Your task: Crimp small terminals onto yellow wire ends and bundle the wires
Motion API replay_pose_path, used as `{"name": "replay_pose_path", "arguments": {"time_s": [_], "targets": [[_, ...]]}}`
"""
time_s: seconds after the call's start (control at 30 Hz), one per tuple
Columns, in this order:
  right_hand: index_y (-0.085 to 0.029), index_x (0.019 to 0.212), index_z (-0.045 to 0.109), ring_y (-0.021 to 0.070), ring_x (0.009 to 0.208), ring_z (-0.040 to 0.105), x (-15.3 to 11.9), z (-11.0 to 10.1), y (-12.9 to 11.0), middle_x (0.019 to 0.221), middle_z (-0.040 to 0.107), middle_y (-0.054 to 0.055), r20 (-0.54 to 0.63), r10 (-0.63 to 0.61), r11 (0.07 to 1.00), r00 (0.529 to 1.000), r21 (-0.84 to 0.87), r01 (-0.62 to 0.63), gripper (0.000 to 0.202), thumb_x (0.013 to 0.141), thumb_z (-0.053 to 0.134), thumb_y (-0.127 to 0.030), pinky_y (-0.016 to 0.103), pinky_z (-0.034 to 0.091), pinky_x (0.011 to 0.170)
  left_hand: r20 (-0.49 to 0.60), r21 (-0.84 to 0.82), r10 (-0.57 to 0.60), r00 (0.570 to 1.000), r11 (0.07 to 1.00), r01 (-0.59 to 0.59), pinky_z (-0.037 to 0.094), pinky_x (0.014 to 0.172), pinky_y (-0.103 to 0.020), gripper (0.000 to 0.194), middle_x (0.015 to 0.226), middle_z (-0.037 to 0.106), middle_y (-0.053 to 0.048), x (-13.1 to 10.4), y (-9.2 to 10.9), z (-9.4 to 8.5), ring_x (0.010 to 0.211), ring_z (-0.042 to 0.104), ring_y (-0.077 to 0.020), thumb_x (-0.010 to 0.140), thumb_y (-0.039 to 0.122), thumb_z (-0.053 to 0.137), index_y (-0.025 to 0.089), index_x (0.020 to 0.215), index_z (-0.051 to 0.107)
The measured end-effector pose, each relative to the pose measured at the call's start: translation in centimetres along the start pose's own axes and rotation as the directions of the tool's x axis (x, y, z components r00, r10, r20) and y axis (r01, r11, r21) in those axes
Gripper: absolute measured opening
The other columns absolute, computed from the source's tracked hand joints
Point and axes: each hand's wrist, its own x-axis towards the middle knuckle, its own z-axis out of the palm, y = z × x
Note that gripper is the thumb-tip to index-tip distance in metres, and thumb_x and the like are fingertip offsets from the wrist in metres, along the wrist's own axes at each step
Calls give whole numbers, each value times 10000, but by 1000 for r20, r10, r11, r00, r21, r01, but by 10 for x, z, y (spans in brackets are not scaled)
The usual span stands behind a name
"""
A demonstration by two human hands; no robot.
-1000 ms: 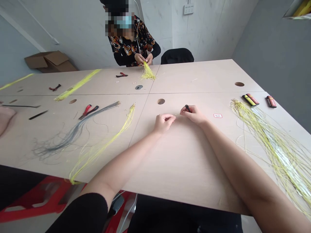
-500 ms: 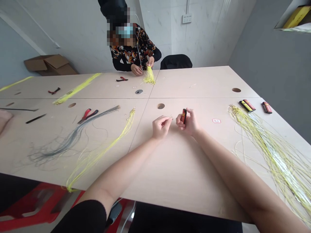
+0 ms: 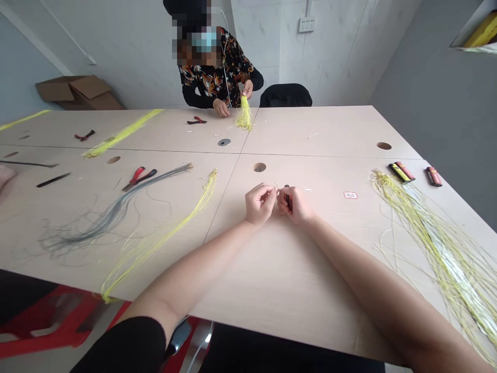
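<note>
My left hand (image 3: pixel 261 203) is closed in a pinch, with the tip of a thin pale cord (image 3: pixel 276 184) showing above the fingertips. The rest of that cord is too fine to follow. Right beside it, my right hand (image 3: pixel 298 206) is wrapped round a black and red lighter (image 3: pixel 288 199), mostly hidden by the fingers. Both hands meet at the fingertips just above the table. A bundle of yellow cords (image 3: pixel 194 207) with small gold-coloured ends lies left of them. Beyond it are grey cords (image 3: pixel 116 212) and red-and-black pliers (image 3: pixel 139 178).
More lighters (image 3: pixel 402 172) lie at the right beside a large bundle of yellow cords (image 3: pixel 438 243). A small label (image 3: pixel 350 195) sits nearer. Round holes (image 3: pixel 260 167) pierce the table. Across it, a person (image 3: pixel 217 77) holds yellow cords (image 3: pixel 244 115); another person's arm (image 3: pixel 5 175) shows at far left.
My right hand has turned over and moved left against my left hand, and its fingers now cover more of the lighter. The person opposite has lifted the yellow cords slightly.
</note>
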Motion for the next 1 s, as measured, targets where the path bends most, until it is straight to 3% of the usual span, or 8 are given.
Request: {"name": "replay_pose_path", "arguments": {"time_s": [0.2, 1.0], "targets": [[-230, 446, 310, 77, 375, 178, 1, -1, -1, 361, 255, -44, 70, 35, 999, 997, -9, -35, 349, 709, 437, -422, 264, 172, 427, 21, 34, -4, 1000, 999, 3, 356, 531, -247, 353, 564, 509, 5, 0, 0, -1, 542, 443, -101, 883, 392, 535, 182, 601, 552], [-229, 484, 297, 63, 379, 161, 3, 0, -1, 398, 238, -64, 36, 143, 986, 989, 80, -146, 297, 684, 457, -380, 237, 137, 397, 49, 57, -6, 999, 998, 4, 350, 527, -257, 363, 567, 520, -2, 0, 2, -1, 537, 430, -108, 886, 422, 525, 185, 614, 572]]}}
